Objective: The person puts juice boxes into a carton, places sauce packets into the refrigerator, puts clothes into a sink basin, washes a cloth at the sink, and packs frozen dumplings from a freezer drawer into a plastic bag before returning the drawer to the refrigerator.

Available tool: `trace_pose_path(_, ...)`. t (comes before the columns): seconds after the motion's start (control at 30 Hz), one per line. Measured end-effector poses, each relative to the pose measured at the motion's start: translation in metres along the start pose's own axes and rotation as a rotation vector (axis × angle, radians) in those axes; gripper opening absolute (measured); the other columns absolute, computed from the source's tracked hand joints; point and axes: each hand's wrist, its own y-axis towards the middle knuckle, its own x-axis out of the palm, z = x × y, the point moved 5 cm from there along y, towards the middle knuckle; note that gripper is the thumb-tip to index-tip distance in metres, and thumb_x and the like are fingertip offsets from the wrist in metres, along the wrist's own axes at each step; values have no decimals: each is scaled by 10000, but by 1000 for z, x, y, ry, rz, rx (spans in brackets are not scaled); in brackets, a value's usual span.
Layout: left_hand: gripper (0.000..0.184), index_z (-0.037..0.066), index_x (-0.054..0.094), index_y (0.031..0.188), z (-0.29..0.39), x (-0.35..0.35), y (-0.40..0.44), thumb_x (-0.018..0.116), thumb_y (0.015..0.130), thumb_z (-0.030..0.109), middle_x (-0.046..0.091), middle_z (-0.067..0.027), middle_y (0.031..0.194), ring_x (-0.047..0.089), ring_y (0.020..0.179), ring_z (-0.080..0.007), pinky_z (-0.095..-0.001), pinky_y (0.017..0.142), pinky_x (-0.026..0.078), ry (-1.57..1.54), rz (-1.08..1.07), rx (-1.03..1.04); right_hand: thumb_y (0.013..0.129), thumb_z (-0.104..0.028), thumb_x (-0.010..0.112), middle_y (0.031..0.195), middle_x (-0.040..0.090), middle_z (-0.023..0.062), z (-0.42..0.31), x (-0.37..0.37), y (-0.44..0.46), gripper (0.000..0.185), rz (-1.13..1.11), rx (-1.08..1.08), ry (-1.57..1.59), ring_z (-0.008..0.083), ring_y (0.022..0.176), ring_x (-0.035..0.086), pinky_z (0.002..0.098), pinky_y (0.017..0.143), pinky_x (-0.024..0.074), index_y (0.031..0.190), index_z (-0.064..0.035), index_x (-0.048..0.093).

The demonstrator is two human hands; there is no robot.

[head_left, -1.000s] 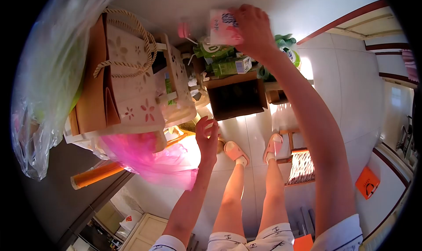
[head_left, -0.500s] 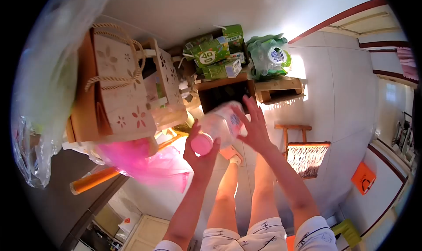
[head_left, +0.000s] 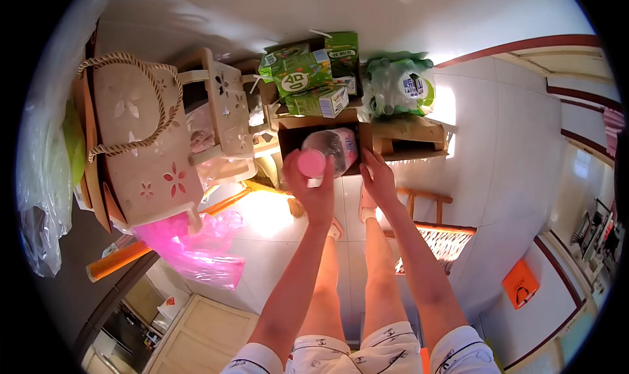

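Observation:
My left hand is closed around the neck of a clear plastic bottle with a round pink cap and a pink label. The bottle lies tilted over the dark opening of a cardboard box, its label end away from me and partly within the opening. At the box's right front edge is my right hand, thumb and fingers on the cardboard. How deep the bottle reaches and what lies beneath it are hidden.
Green drink cartons are piled behind the box, beside wrapped bottles and a small open carton. A cream rack with rope handles and a pink plastic bag stand left. A woven stool is at right.
The bottle has moved forward from in front of the box to over its opening. My right hand has left the bottle and come to the box's edge. The camera view has shifted.

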Motion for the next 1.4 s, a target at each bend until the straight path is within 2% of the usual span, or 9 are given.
trace_pose_path(0.07, 581, 37, 402, 1187, -43, 18, -16, 713, 700, 101, 511, -134, 1032, 505, 989, -281, -330, 862, 415, 93, -49, 99, 794, -62, 505, 1140, 490, 219, 3, -1, 2, 366, 29, 5, 12, 382, 964, 524, 405, 814, 446, 1154, -10, 467)
trace_pose_path(0.27, 527, 23, 377, 1224, -66, 56, -17, 637, 780, 136, 512, -158, 1096, 519, 993, -218, -304, 860, 412, 116, -502, -225, 727, -55, 572, 1203, 454, 184, -27, -26, 23, 421, 253, -78, -46, 368, 1077, 454, 410, 883, 397, 1136, -31, 473)
trace_pose_path(0.43, 518, 9, 400, 1208, -50, 15, 44, 643, 780, 171, 507, -158, 1120, 517, 1009, -204, -295, 832, 420, 162, -68, -313, 626, -164, 715, 1239, 426, 167, -98, -27, 85, 689, 233, -227, -52, 338, 1130, 412, 403, 932, 358, 1215, -29, 386)
trace_pose_path(0.5, 549, -6, 403, 1191, -33, 20, 80, 674, 756, 190, 492, -145, 1141, 515, 972, -207, -295, 824, 418, 14, 104, -106, 592, -206, 739, 1234, 403, 176, -99, -13, 108, 759, 197, -256, -57, 347, 1110, 412, 405, 915, 372, 1227, -34, 360)
trace_pose_path(0.57, 613, -3, 404, 1193, -19, 32, 115, 720, 710, 202, 481, -120, 1155, 507, 950, -197, -294, 817, 418, 177, 91, 76, 581, -204, 745, 1194, 416, 166, -89, -7, 120, 754, 161, -181, -7, 345, 1072, 437, 402, 876, 403, 1220, -53, 374)
trace_pose_path(0.8, 574, 23, 514, 1100, -30, 43, 163, 776, 643, 252, 565, -57, 995, 508, 896, -129, -295, 781, 409, 16, -305, -210, 574, -142, 749, 1108, 441, 116, -100, -52, 66, 575, 170, -146, 148, 290, 993, 474, 357, 794, 435, 1097, -115, 511)
trace_pose_path(1.03, 512, 12, 458, 1093, 24, -24, 85, 730, 674, 124, 486, -95, 1003, 470, 923, -219, -319, 823, 381, 212, -59, 175, 615, -120, 707, 1222, 402, 144, -83, -6, 6, 531, -77, -270, -304, 355, 1106, 389, 421, 909, 343, 1103, -101, 499)
trace_pose_path(1.23, 534, 28, 463, 1149, -4, -45, 21, 711, 677, 54, 499, -121, 1000, 482, 936, -268, -355, 791, 413, 374, -125, 97, 717, -89, 605, 1257, 381, 170, -85, -19, 46, 423, 233, -251, -234, 365, 1129, 389, 442, 930, 326, 1121, -78, 480)
trace_pose_path(1.4, 554, 48, 456, 1169, -19, -7, 33, 688, 667, 70, 513, -129, 1051, 490, 968, -287, -338, 839, 409, 507, -492, 112, 721, -63, 583, 1259, 382, 160, -86, -33, 114, 457, 280, -349, -242, 368, 1113, 398, 433, 918, 358, 1156, -54, 442)
